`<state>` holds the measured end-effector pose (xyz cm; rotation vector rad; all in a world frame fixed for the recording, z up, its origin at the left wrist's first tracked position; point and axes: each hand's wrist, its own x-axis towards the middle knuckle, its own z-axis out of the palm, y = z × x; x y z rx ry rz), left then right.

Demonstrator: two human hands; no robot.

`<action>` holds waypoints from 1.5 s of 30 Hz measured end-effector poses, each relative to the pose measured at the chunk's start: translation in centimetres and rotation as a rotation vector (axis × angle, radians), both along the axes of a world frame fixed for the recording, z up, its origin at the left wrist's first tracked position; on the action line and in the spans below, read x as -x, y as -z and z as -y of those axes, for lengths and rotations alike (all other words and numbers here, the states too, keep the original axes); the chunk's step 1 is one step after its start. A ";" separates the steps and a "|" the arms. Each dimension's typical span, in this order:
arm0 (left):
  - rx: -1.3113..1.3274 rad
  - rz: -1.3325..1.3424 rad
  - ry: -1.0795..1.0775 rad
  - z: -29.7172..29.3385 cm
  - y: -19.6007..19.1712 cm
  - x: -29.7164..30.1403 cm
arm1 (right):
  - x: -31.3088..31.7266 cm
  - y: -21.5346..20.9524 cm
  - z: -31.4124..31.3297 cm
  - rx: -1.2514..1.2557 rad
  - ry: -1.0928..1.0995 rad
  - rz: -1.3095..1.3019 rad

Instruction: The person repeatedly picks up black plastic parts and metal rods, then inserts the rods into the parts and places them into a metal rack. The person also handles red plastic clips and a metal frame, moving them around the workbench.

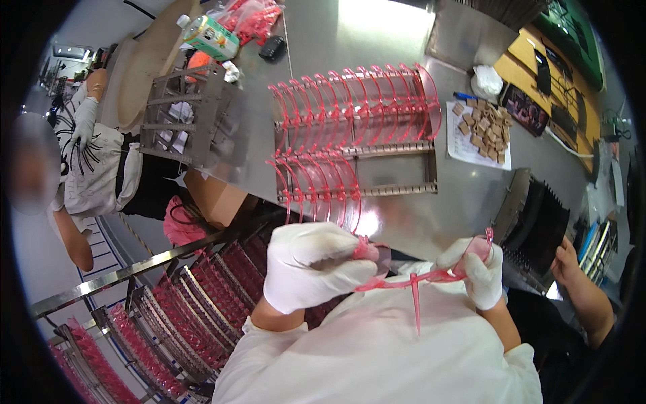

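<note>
My left hand [309,266], in a white glove, is closed at chest height, with the fingertips pinched together. Opposite it, my gloved right hand [479,271] is closed too. Between them stretches a red plastic band [437,275], with a thin pointed piece hanging from its middle; both hands grip it near its ends. Just beyond my hands, a metal rack [397,189] lies on the steel table. Red curved bands [336,111] fill its far row, while the near row holds them only in its left part.
Brown square pieces [486,128] lie on white paper at the right, beside a phone [523,109]. A bottle [210,38] and an empty metal frame [171,116] are far left. Loaded racks [195,303] stand lower left. One person works at left; another's hand [572,266] touches a black-toothed rack [535,225] at right.
</note>
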<state>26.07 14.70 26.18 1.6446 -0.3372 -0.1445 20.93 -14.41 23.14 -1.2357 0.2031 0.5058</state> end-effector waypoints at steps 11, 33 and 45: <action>-0.075 0.275 0.025 0.1 0.2 -1.2 | 0.1 0.1 0.1 0.111 0.037 0.281; 0.035 -0.028 -0.086 4.2 1.5 -3.9 | -2.2 2.4 -0.2 -0.967 0.601 -0.832; 0.134 -0.128 -0.250 6.3 3.4 -4.0 | -1.9 1.8 -0.5 -1.068 0.570 -0.912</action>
